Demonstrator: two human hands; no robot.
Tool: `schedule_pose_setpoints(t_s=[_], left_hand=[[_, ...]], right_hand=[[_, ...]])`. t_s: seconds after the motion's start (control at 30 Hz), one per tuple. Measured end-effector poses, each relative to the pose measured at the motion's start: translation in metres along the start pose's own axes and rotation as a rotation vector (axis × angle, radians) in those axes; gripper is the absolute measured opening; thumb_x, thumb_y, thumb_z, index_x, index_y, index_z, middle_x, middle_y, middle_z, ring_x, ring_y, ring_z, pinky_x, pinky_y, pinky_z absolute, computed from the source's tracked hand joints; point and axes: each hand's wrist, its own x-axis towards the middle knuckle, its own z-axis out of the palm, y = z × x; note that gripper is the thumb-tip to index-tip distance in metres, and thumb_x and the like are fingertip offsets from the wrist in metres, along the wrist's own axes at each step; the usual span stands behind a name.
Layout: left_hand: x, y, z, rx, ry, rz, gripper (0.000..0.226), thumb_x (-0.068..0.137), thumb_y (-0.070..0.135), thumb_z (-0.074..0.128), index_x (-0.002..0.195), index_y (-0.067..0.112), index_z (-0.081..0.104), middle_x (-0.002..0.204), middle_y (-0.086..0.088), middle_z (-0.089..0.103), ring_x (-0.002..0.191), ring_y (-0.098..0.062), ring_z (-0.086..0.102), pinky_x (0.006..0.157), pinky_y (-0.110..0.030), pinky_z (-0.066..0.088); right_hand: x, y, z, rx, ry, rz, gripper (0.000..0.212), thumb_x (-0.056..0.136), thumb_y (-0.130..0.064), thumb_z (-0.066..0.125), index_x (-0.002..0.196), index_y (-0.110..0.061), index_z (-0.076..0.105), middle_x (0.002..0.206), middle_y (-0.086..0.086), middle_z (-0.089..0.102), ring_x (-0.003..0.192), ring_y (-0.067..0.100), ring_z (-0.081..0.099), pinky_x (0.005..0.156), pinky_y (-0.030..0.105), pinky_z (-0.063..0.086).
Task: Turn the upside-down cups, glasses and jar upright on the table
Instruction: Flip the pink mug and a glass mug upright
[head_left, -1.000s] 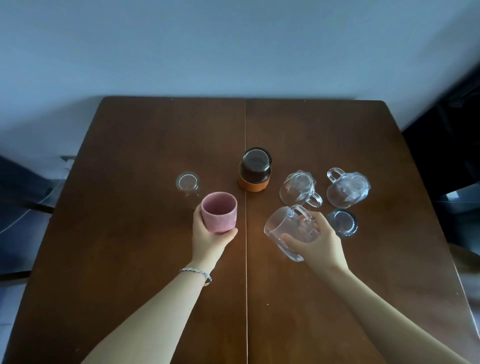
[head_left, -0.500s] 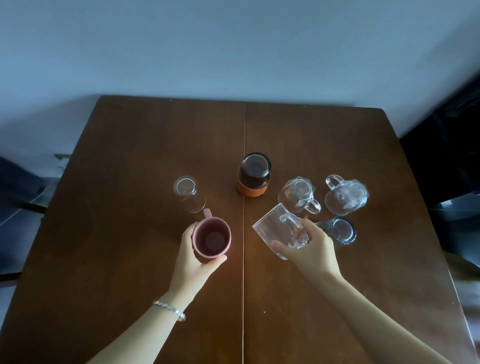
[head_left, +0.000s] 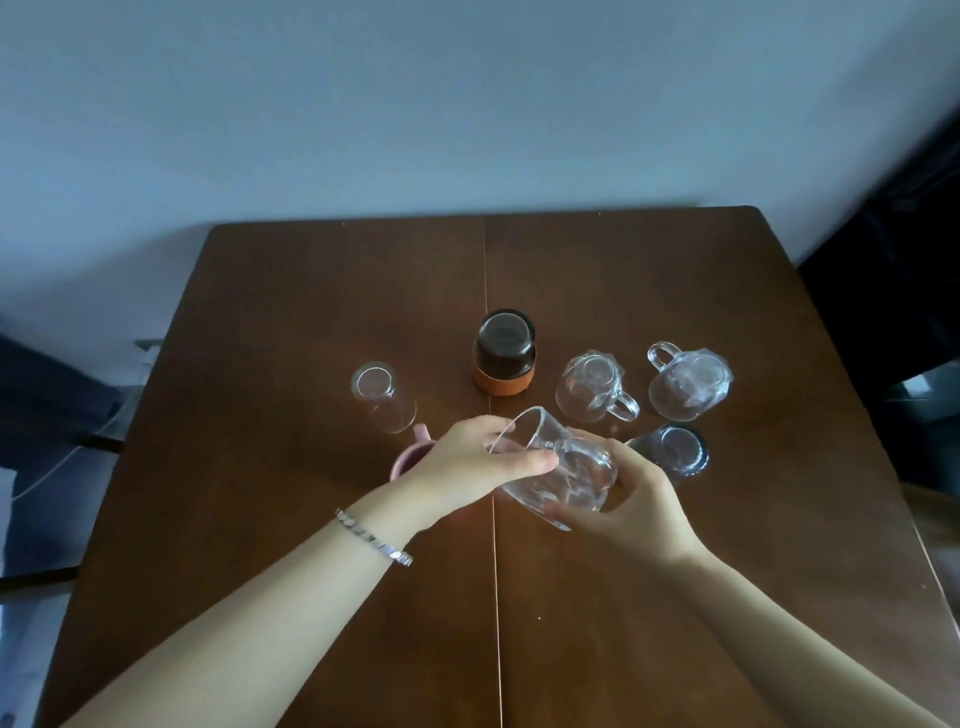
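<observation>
Above the brown table (head_left: 649, 291) a clear glass mug (head_left: 556, 470) is tilted with its mouth to the upper left. My right hand (head_left: 634, 491) grips its base end. My left hand (head_left: 470, 462) holds its rim with thumb and fingers. A pink mug (head_left: 410, 457) stands on the table, mostly hidden behind my left hand. Upside down on the table stand a tall clear glass (head_left: 382, 397), a dark jar with an orange lid (head_left: 504, 353), two clear handled mugs (head_left: 592, 392) (head_left: 688, 382) and a small dark glass (head_left: 672, 452).
The table's far edge meets a pale wall. A seam runs down the table's middle. Dark furniture (head_left: 893, 291) stands to the right, and cloth and cables lie at the left.
My left hand has let go of the pink mug, which now stands on the table, and moved right onto the clear mug's rim. The right hand has tipped that mug further.
</observation>
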Motion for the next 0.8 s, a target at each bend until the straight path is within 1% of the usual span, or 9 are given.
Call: schedule_pose_setpoints(t_s=[0.07,0.13,0.17,0.3,0.37,0.47,0.6,0.73,0.8], left_hand=[[0.006,0.002,0.007,0.008,0.015,0.014,0.065,0.073,0.056,0.065,0.129,0.027,0.05,0.128,0.007,0.06,0.129,-0.015,0.045,0.116,-0.052,0.023],[0.012,0.004,0.014,0.052,0.07,0.08,0.071,0.069,0.046,0.075,0.13,0.024,0.047,0.129,0.006,0.059,0.118,-0.013,0.053,0.101,-0.034,0.044],[0.016,0.004,0.015,0.107,0.112,0.121,0.075,0.067,0.042,0.078,0.132,0.023,0.044,0.13,0.005,0.057,0.115,-0.011,0.054,0.094,-0.027,0.046],[0.032,0.0,0.016,0.28,0.193,0.281,0.088,0.064,0.042,0.081,0.138,0.024,0.037,0.14,0.003,0.05,0.124,-0.015,0.052,0.095,-0.024,0.047],[0.035,-0.004,0.016,0.361,0.172,0.312,0.089,0.065,0.039,0.081,0.14,0.024,0.034,0.142,0.003,0.048,0.127,-0.015,0.05,0.097,-0.024,0.046],[0.033,-0.015,0.012,0.341,0.123,0.287,0.089,0.068,0.04,0.078,0.142,0.024,0.031,0.145,0.002,0.044,0.131,-0.014,0.046,0.1,-0.024,0.044],[0.023,-0.033,0.007,0.485,0.09,0.262,0.082,0.073,0.055,0.067,0.142,0.029,0.031,0.145,0.009,0.044,0.131,-0.007,0.044,0.101,-0.027,0.045],[0.02,-0.031,0.01,0.689,0.208,0.302,0.082,0.075,0.056,0.065,0.143,0.026,0.03,0.145,0.008,0.047,0.135,-0.009,0.04,0.114,-0.033,0.022],[0.021,-0.03,0.01,0.707,0.234,0.299,0.084,0.075,0.055,0.066,0.144,0.026,0.028,0.146,0.007,0.046,0.135,-0.012,0.041,0.114,-0.034,0.022]], right_hand=[[0.001,0.001,-0.004,-0.098,-0.036,-0.009,0.045,0.064,-0.026,0.083,0.103,-0.032,0.061,0.117,-0.008,0.059,0.111,0.011,0.055,0.09,0.016,0.044],[0.005,0.004,-0.007,-0.239,-0.058,-0.021,0.023,0.07,-0.03,0.078,0.077,-0.034,0.057,0.109,-0.011,0.051,0.106,0.009,0.046,0.081,0.009,0.037],[0.008,0.006,-0.009,-0.258,-0.074,0.01,0.015,0.074,-0.032,0.073,0.076,-0.03,0.059,0.104,-0.01,0.05,0.099,0.006,0.046,0.078,0.01,0.036],[0.02,0.018,-0.005,-0.172,-0.189,0.173,0.021,0.09,-0.036,0.053,0.08,-0.025,0.067,0.072,-0.011,0.059,0.057,-0.003,0.053,0.059,0.012,0.039],[0.025,0.024,0.004,-0.184,-0.234,0.212,0.028,0.093,-0.037,0.048,0.069,-0.028,0.061,0.064,-0.007,0.058,0.052,0.004,0.048,0.057,0.019,0.04],[0.029,0.032,0.015,-0.167,-0.252,0.22,0.035,0.094,-0.029,0.047,0.06,-0.032,0.054,0.054,-0.01,0.051,0.04,-0.001,0.048,0.049,0.009,0.039],[0.029,0.044,0.026,-0.046,-0.287,0.291,0.028,0.092,-0.023,0.052,0.066,-0.024,0.06,0.057,-0.006,0.055,0.04,-0.003,0.053,0.051,0.009,0.048],[0.03,0.054,0.038,-0.024,-0.279,0.337,0.021,0.091,-0.02,0.052,0.073,-0.015,0.062,0.063,-0.003,0.056,0.047,0.004,0.058,0.052,0.016,0.053],[0.031,0.054,0.041,-0.047,-0.266,0.326,0.021,0.091,-0.019,0.051,0.074,-0.014,0.062,0.062,-0.001,0.056,0.045,0.003,0.058,0.054,0.017,0.054]])
